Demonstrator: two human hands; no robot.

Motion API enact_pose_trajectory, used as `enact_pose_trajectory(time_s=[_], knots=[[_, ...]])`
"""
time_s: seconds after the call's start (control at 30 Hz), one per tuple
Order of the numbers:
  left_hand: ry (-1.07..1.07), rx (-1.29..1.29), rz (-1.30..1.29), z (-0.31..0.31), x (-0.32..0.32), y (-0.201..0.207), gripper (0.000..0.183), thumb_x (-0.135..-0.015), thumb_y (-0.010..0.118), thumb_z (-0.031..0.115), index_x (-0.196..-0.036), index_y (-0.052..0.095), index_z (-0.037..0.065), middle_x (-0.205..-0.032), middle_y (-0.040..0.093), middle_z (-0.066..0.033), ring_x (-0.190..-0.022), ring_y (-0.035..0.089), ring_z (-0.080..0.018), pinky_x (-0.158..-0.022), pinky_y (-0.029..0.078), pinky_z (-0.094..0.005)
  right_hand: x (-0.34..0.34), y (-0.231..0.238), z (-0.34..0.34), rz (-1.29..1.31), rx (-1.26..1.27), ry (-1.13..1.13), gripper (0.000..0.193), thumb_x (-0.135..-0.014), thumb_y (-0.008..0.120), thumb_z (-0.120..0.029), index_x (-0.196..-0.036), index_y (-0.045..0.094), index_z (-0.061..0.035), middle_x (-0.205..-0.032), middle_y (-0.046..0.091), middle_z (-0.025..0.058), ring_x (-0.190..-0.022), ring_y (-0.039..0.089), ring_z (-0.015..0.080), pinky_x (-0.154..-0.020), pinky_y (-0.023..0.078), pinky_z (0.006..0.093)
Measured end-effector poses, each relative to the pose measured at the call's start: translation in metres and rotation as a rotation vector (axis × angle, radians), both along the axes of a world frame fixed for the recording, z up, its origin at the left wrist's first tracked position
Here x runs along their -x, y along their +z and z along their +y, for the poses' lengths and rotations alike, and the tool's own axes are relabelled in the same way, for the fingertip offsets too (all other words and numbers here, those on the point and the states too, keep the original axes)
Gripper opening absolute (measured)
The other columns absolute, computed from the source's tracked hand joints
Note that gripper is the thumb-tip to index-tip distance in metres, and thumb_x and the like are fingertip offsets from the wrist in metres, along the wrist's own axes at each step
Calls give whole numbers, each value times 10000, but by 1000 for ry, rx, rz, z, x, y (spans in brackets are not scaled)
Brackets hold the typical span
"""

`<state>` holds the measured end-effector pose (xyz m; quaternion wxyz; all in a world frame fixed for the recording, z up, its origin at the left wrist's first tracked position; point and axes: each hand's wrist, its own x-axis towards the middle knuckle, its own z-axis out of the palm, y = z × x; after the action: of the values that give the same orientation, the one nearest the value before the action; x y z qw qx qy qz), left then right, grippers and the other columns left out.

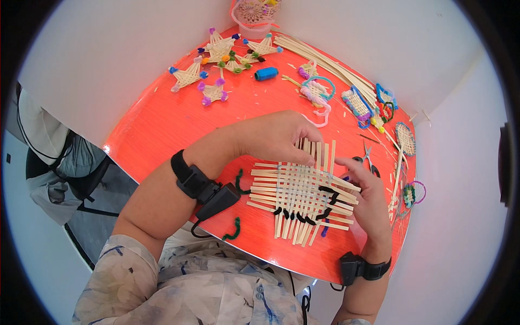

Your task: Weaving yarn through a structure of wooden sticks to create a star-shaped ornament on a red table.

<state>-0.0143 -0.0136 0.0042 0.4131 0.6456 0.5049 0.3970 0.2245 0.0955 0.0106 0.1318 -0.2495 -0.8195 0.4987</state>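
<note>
Up at 12 o'clock, the pink basket [253,31] loses its top to the picture's edge. Over at 3, a dark shape [505,162] melts into the black rim, impossible to identify. And centre stage, the woven mat [298,189] hides part of the right hand [368,197] and a purple strand [325,231]! At 5, the right sleeve [355,322] is sliced off below.

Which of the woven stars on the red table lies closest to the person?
The star with purple tufts: it sits lowest in the view, below the blue spool and every other star.
</note>
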Motion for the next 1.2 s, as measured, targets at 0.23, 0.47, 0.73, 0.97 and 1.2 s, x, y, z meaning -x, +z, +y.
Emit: enact_pose_trajectory(time_s=[0.23, 0.47, 0.73, 0.97, 1.2], knots=[[-9, -40, 70, 0, -1, 0, 142, -859, 690, 119, -949, 691, 10, -792, 689, -31, -716, 615, -65, -640, 499, -259, -4, -3, 7, -65, -66, 13, 254, -833, 552, 113, -1043, 656, 16, -754, 577, 44, -699, 554, 109, -658, 445, 241], [-15, -48, 75, 1, 0, -2, 137, -858, 685, 109, -955, 690, 11, -787, 689, -31, -713, 613, -64, -638, 499, -255, 1, -2, 3, 48, -306, 108, 235, -803, 573, 96, -1015, 660, 44, -775, 594, 74, -746, 588, 199, -698, 467, 285], [-31, -51, 136, 1, -1, 0, 114, -858, 678, 93, -939, 687, 12, -761, 689, -34, -687, 613, -61, -619, 497, -254, 0, 1, 1, -34, 16, -14, 168, -811, 649, 41, -975, 683, 22, -802, 624, 68, -778, 582, 157, -715, 461, 284], [-60, -47, 91, -1, -3, 2, 111, -855, 675, 91, -930, 685, 10, -754, 691, -37, -678, 617, -63, -615, 496, -257, 1, -2, 3, 89, -231, 191, 140, -786, 706, -13, -925, 703, 8, -766, 618, 63, -702, 559, 151, -634, 432, 278], [-66, -46, 113, 0, -3, 3, 100, -849, 679, 97, -908, 680, 16, -737, 684, -42, -665, 612, -67, -609, 490, -263, 0, -1, -1, 50, -63, 134, 110, -791, 720, -19, -892, 686, 11, -767, 614, 40, -676, 544, 115, -604, 419, 258]])
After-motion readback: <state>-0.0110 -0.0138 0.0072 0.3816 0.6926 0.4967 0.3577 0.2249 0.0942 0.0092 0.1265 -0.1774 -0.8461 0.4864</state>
